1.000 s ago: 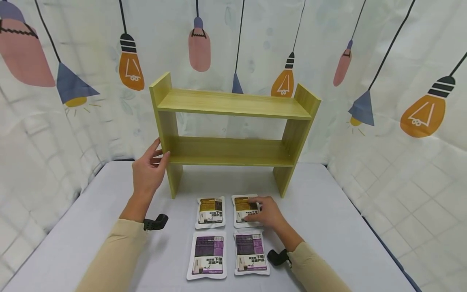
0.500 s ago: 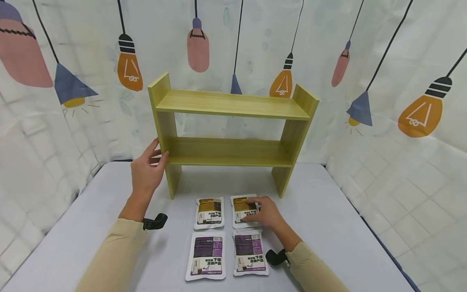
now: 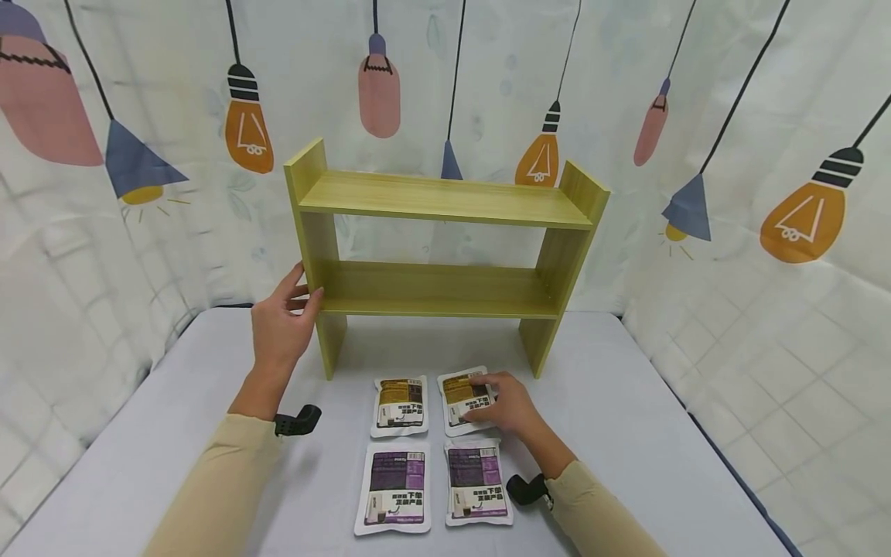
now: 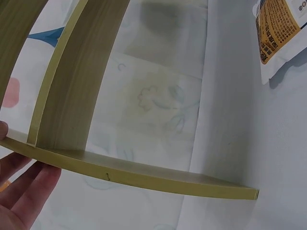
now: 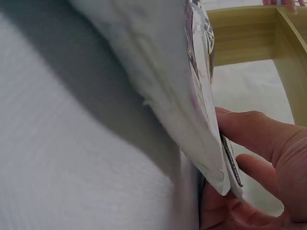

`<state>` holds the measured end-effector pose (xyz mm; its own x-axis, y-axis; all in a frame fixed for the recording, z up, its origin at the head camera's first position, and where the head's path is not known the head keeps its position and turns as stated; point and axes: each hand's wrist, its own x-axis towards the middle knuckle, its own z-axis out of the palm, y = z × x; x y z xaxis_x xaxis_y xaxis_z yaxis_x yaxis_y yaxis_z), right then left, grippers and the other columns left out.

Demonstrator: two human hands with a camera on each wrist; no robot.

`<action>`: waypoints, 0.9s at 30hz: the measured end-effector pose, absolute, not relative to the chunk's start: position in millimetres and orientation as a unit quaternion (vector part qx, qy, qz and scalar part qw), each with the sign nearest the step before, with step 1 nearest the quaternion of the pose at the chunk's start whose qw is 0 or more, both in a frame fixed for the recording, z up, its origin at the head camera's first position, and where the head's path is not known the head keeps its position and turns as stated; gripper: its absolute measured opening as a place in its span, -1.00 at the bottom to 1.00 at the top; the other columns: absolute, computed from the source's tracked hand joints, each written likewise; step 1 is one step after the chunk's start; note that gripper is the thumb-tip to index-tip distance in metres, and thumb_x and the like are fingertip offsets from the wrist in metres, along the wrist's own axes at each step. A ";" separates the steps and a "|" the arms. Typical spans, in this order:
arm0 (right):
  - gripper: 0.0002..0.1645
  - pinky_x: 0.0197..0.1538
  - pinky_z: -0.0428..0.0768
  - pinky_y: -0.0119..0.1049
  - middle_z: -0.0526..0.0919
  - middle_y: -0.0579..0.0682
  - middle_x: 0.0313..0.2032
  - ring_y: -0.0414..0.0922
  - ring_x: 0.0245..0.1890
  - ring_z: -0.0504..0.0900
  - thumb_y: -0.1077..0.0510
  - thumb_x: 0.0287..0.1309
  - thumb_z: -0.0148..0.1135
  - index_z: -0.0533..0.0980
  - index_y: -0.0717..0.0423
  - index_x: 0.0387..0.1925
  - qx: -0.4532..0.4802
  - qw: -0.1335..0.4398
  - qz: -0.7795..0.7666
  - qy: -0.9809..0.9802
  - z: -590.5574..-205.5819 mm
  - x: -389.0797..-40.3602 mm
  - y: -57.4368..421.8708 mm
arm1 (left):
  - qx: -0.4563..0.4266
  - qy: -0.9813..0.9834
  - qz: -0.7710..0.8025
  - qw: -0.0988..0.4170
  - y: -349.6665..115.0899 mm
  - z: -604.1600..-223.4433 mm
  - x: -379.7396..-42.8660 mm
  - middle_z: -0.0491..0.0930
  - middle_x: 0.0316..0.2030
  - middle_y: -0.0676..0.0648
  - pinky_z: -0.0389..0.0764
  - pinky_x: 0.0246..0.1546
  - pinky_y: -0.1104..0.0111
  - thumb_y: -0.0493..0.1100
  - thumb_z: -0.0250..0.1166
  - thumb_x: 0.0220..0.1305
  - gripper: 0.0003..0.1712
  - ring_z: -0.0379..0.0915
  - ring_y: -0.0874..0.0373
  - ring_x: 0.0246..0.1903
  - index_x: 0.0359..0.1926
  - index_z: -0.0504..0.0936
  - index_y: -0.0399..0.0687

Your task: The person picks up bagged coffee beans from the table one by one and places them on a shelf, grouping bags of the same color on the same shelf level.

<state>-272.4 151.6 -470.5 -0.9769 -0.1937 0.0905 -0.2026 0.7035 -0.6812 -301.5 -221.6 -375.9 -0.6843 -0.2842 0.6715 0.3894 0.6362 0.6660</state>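
Note:
A light wooden two-tier shelf stands upright at the back of the table. My left hand holds the edge of its left side panel, thumb at the front edge and fingers along the outer face. In front of the shelf lies a gold-labelled white pouch, slightly turned. My right hand grips this pouch by its right side, the thumb near the lower part. Beside it on the left is another gold-labelled pouch. Part of the right-hand grip is hidden in the right wrist view.
Two purple-labelled pouches lie nearer the front, a left one and a right one, side by side on the white table. A curtain with printed lamps hangs behind and around the table.
The right gold-labelled pouch has turned a little in my right hand, and its upper left corner has shifted slightly. My left hand stays on the shelf.

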 end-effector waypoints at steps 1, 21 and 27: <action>-0.25 0.22 0.56 0.19 0.64 0.22 0.15 0.15 0.12 0.60 0.04 -0.25 0.74 0.70 -0.01 0.11 0.105 0.004 0.374 -0.921 -470.9 -272.7 151.7 | -0.033 -0.813 -0.425 0.397 -221.4 -375.8 -301.5 0.74 0.02 -0.29 0.34 -0.32 0.89 -0.10 0.30 0.42 -0.39 0.77 -0.25 -0.23 0.45 0.46 0.26; -0.24 0.25 0.55 0.14 0.61 0.13 0.27 0.10 0.20 0.58 0.05 -0.21 0.72 0.67 -0.14 0.16 0.076 -0.029 0.429 -0.900 -476.1 -273.7 154.1 | -0.029 -0.815 -0.409 0.409 -218.6 -375.9 -303.6 0.73 0.07 -0.22 0.74 -0.23 0.34 -0.08 0.36 0.37 -0.36 0.77 -0.20 -0.25 0.44 0.47 0.28; -0.23 0.30 0.50 0.18 0.57 0.15 0.30 0.13 0.25 0.54 0.04 -0.20 0.72 0.66 -0.15 0.18 0.068 -0.035 0.439 -0.895 -477.3 -272.8 154.3 | -0.027 -0.813 -0.404 0.418 -218.6 -376.9 -305.2 0.75 0.05 -0.22 0.72 -0.24 0.44 -0.11 0.34 0.38 -0.38 0.78 -0.18 -0.26 0.43 0.49 0.29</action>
<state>-272.8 154.3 -477.3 -0.9883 -0.1525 -0.0035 -0.0906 0.6053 -0.7908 -305.2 -218.6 -376.9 -0.6490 -0.2945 0.7014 0.3817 0.6715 0.6351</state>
